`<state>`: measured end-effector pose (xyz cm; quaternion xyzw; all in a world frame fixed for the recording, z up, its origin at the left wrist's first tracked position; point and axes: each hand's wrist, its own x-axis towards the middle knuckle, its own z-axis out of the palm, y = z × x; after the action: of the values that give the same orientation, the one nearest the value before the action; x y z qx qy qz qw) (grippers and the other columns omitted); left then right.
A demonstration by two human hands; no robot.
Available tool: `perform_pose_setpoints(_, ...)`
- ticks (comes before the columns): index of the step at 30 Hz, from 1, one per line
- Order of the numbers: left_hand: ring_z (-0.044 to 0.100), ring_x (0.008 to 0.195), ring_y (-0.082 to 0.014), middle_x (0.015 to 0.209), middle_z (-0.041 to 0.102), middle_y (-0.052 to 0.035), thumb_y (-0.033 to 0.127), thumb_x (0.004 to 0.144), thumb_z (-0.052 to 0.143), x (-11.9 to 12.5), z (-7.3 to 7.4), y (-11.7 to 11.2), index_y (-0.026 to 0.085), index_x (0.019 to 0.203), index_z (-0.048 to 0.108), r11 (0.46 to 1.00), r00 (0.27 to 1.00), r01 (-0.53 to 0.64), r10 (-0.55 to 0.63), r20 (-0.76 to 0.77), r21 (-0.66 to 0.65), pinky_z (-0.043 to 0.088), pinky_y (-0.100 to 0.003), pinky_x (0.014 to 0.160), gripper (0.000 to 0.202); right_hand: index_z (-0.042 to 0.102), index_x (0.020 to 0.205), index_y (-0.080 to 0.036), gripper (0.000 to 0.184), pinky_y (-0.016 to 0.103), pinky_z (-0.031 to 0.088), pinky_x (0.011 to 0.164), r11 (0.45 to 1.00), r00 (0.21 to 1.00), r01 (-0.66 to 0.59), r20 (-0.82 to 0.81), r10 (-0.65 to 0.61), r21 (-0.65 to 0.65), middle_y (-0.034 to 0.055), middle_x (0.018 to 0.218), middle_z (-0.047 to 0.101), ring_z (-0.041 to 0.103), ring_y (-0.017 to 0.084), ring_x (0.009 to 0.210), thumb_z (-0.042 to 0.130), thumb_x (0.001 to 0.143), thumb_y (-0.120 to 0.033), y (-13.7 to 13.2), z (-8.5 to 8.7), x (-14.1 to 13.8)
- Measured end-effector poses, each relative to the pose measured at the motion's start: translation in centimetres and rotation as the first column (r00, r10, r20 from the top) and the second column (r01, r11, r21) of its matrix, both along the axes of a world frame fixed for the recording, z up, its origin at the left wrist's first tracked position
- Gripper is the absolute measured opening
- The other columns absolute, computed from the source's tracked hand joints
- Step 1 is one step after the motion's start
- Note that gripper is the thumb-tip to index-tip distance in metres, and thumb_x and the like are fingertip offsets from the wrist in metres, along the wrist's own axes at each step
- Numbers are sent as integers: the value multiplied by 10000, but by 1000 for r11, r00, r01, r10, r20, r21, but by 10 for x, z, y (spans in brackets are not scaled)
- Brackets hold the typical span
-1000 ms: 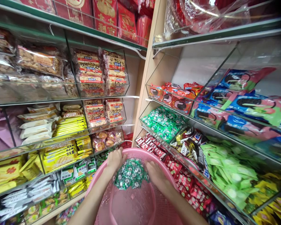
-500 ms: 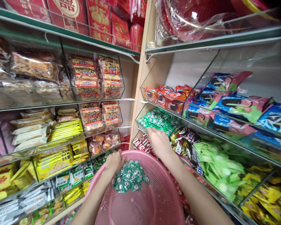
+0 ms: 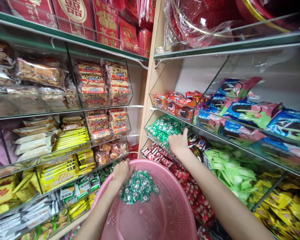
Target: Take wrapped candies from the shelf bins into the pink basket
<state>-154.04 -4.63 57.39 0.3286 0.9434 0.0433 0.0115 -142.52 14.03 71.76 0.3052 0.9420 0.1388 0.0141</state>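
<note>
My left hand (image 3: 122, 171) is closed around the far rim of a pink plastic basket (image 3: 176, 190), tilted toward me. Inside the basket, just below that hand, lies a heap of small green-wrapped candies (image 3: 140, 188). My right hand (image 3: 178, 142) is over the front of the shelf bin that holds more green-wrapped candies (image 3: 163, 128). Two of its digits stand apart, one of them stretched out to the right; the other fingers are partly hidden behind the hand. I see nothing held in it.
Glass-fronted shelves rise on both sides. Red-and-white packets (image 3: 156, 154) lie below the green candies, light green packets (image 3: 230, 173) to the right, and blue-and-pink packets (image 3: 255, 111) above. Wrapped snack bars (image 3: 92, 80) fill bins on the left. A wooden upright (image 3: 147, 80) divides the shelves.
My right hand has moved a little right along the bin's front, and one finger now sticks out. My left hand and the basket have hardly moved.
</note>
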Motion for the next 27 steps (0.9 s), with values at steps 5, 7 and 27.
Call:
perform_pose_setpoints(5,617,914,-268,965,654,-135,451,876,334,1,-1,-4,145,1138,511,1000,1000,-2,2,-1,-7,461,-346,750,440,678,865,-169,306,573,-13,988,996,1000,22,-20,-21,84,89,864,690,605,261,942,420,779,-28,-1,-1,-1)
perform_pose_setpoints(7,616,918,-266,961,653,-138,446,880,333,2,-1,-7,141,1134,513,1000,1000,-8,8,3,-14,458,-344,755,436,671,866,-166,306,567,-1,988,996,999,17,-29,-14,86,92,863,688,609,252,932,417,779,-19,-1,-2,-1)
perform_pose_setpoints(27,619,915,-260,989,651,-131,398,871,376,0,-10,-11,138,1152,498,999,999,-41,41,19,-7,464,-351,756,401,522,942,-173,406,330,462,809,-489,860,-432,-182,-477,-758,82,951,673,637,215,933,717,634,-351,-75,-147,25)
